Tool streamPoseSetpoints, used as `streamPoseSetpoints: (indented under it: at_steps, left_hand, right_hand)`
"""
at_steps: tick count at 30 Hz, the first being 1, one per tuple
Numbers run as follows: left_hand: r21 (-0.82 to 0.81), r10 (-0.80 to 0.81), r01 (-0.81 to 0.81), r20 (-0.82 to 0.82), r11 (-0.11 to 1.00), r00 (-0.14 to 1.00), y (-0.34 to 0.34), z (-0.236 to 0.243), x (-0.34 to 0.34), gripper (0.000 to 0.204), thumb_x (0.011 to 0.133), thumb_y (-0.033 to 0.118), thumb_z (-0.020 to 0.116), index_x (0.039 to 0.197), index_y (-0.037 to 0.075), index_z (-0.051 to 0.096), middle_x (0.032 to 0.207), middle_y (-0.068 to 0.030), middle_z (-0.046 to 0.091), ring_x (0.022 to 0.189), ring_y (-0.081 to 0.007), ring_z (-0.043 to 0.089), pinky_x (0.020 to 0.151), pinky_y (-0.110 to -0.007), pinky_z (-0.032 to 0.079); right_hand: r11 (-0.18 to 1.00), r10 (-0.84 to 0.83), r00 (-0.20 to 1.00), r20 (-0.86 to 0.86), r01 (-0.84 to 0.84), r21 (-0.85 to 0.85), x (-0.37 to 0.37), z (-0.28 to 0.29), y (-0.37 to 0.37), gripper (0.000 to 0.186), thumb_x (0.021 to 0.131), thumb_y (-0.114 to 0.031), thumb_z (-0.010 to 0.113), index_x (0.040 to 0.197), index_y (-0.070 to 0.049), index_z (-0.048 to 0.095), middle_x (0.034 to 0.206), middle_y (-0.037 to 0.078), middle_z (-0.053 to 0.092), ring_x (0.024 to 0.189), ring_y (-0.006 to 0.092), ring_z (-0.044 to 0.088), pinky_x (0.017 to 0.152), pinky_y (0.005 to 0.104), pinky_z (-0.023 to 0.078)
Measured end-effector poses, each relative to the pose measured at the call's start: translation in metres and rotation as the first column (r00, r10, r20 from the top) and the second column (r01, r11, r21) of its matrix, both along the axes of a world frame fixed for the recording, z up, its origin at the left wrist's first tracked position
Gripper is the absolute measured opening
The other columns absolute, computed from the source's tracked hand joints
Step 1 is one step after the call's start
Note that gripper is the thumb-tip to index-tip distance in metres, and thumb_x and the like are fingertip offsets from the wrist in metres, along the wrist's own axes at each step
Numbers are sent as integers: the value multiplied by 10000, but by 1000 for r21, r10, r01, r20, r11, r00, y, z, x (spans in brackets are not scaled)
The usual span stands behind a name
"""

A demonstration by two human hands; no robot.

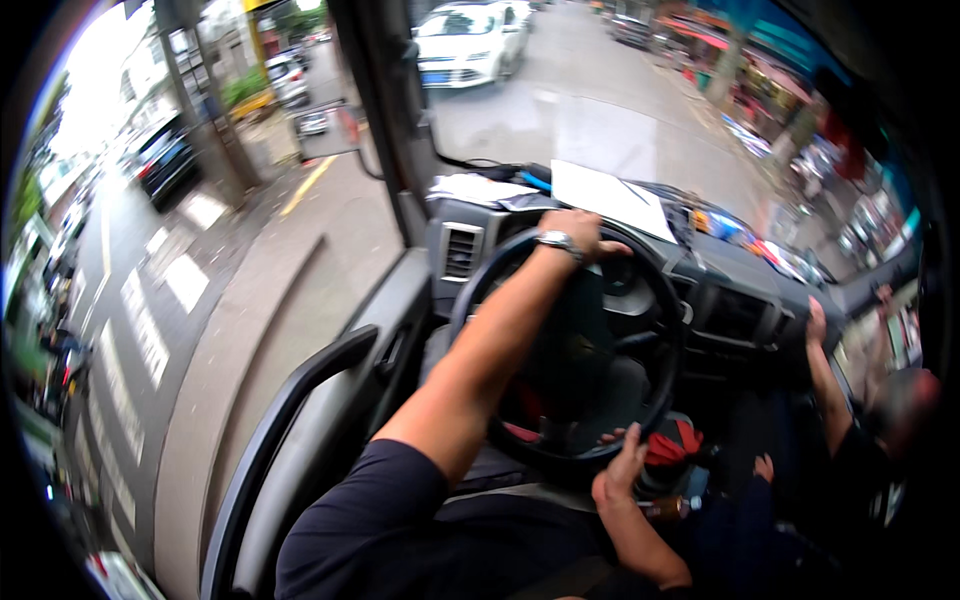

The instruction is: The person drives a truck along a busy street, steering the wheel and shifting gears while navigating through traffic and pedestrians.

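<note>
My left hand [583, 230], with a silver watch [555, 242] on the wrist, is closed over the top of the black steering wheel [676, 335]. My right hand [625, 465] grips the lower right of the rim, its fingers curled round it. A red cloth-like item [670, 445] lies just right of that hand. Papers [610, 195] and small colourful items [730, 225] sit on the dashboard beyond the wheel. Below the red item is a bottle [668, 508], partly in shadow.
A passenger [830, 385] at the right reaches a hand toward the dashboard; another hand shows lower down. Left are the door [300, 470] and side mirror [325, 130]. Outside are a white car [465, 45], a dark car [165, 160], a pole [205, 100], a crosswalk and roadside stalls.
</note>
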State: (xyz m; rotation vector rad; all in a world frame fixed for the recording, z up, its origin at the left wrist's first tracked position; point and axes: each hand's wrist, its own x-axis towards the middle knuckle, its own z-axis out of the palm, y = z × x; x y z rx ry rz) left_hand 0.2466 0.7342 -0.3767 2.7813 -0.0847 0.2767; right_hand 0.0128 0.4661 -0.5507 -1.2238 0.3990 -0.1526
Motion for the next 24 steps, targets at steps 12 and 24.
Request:
streamPoseSetpoints:
  at_steps: [12,24]
  left_hand:
    - [48,-145,151,-113,987,983,-23,35,101,911,795,869,559,1139,42,723,1177,-201,726,1112,-350,696,946,-438,554]
    - [-63,-126,122,-66,991,990,27,12,95,682,966,659,548,1268,50,610,1114,-262,718,1047,-411,694,889,-490,540]
  right_hand:
    - [988,-148,980,-136,153,28,40,53,39,401,1045,-362,611,1212,-46,431,1024,98,588,832,195,638,788,366,542]
    - [973,229,972,49,-229,-7,73,74,-39,346,1062,-263,600,1283,-23,485,1057,64,597,937,150,632,868,319,531]
